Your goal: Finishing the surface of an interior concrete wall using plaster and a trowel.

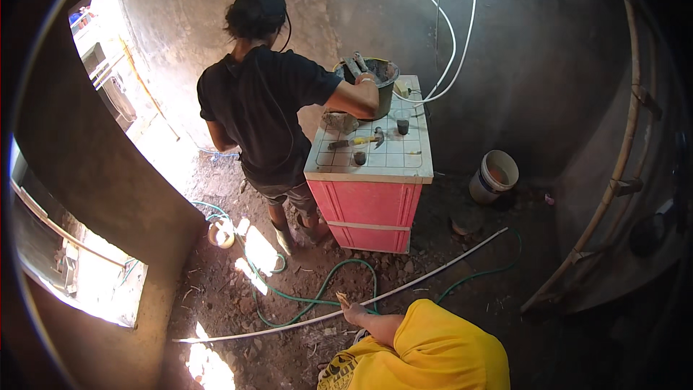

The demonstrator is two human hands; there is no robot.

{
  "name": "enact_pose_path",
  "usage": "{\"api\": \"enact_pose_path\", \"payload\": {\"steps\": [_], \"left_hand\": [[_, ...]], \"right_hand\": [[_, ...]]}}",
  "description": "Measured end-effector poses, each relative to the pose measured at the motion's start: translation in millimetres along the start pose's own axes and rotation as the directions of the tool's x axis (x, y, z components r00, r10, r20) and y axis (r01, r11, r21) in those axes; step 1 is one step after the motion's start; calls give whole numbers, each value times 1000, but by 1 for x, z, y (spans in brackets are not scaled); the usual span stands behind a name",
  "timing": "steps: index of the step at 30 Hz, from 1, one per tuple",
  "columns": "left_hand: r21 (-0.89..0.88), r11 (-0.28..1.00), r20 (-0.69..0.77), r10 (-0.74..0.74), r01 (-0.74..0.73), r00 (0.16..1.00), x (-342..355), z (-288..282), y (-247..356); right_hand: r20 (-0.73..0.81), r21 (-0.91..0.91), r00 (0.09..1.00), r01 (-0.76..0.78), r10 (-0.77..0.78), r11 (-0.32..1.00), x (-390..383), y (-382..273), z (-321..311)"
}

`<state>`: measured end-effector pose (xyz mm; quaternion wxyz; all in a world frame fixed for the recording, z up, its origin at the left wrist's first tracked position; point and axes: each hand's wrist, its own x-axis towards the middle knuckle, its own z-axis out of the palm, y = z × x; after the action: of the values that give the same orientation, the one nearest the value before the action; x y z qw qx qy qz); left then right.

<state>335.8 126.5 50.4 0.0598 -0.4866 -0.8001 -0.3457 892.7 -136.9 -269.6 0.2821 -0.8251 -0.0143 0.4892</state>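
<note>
My right hand (353, 311) reaches forward and left from a yellow sleeve (451, 347), low in the head view. Its fingers are closed round a small tan-brown piece (341, 299), too small to name. Beneath the hand, a long white pipe (426, 282) and a green hose (317, 300) lie on the dirt floor. My left hand does not show. Ahead, a co-worker in a black shirt (256, 101) stands at a pink cabinet (364, 206), one hand at a mortar-stained bucket (386, 76) with what looks like a trowel (355, 65).
On the tiled cabinet top lie a hammer (361, 141), a rough block (339, 122) and two small dark cups, one (403, 127) farther back. A white bucket (494, 177) stands to the right. A bamboo ladder (619, 166) leans at the right wall. White cable (455, 43) hangs behind.
</note>
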Motion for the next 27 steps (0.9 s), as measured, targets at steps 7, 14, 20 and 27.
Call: {"api": "enact_pose_path", "payload": {"steps": [7, 14, 20, 27], "left_hand": [[1, 1000, -6, -15, 15, 1000, -1, -7, -7], [19, 999, -27, -45, 45, 999, 0, -17, -30], [49, 995, -56, -84, 87, 995, 9, -39, -78], [130, 985, -36, -113, 116, 993, 38, -70, -178]], "right_hand": [[50, 20, 999, -16, 15, 1000, -9, -6, -5], [-29, -33, 998, 53, -54, 998, -5, 0, -1], [-45, -51, 999, 24, -26, 998, 7, 7, 2], [-101, -214, 982, 136, -160, 967, 43, 29, 8]]}}
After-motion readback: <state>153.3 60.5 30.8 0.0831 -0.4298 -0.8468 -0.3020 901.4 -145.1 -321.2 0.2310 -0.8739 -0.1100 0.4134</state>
